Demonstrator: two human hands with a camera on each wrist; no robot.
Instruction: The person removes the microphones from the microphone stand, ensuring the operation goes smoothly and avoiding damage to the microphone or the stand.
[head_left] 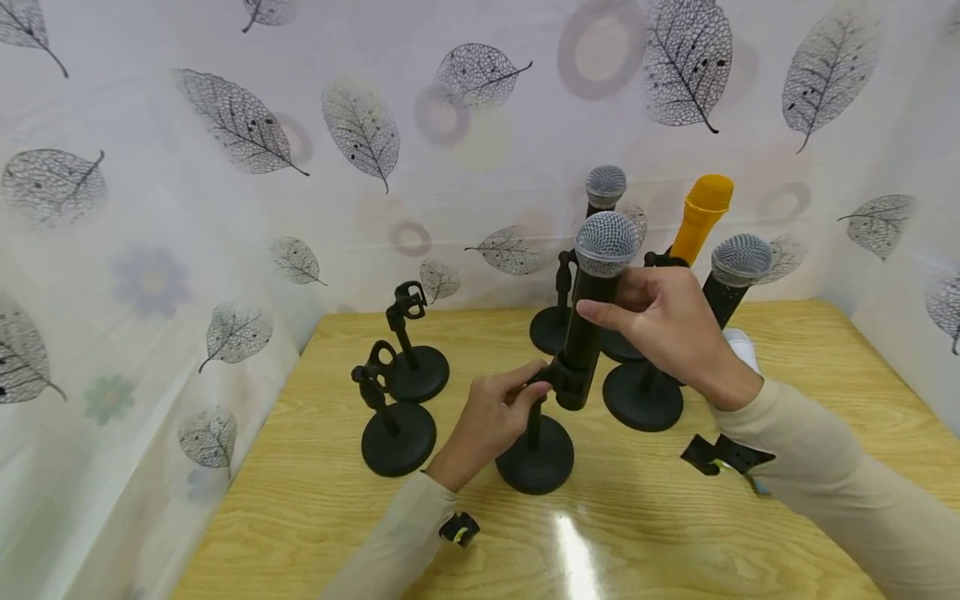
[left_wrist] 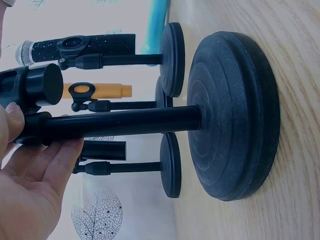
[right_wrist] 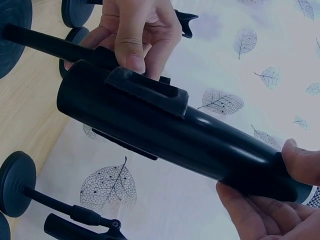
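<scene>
Slanting head-up above one stand, near the middle of the table: one black mic with silver mesh head, its lower end passed through the clip and jutting out below. Right hand: thumb and fingers curled round the mic just under the head. Left hand: thumb and fingers pinched on the stand's joint beside the clip. The base appears to be set flat on the table. Beyond, to the right, three filled stands are counted: one with a silver-headed mic at the back, one with a yellow mic, one with a speckled mic close by the right hand. To the left, two bare stands are found, one behind the other. A white item is partly hidden by the right wrist; its kind cannot be told. Behind all, a leaf-printed cloth is hung. Hazards, as judged: the mic could be dropped through the clip if the fit is loose and the upper grip is relaxed early; the stand could be tipped, or its joint swung, if the mic is pushed sideways while the pinch is slack; the speckled mic could be knocked by the right wrist if the arm is drawn back carelessly.
</scene>
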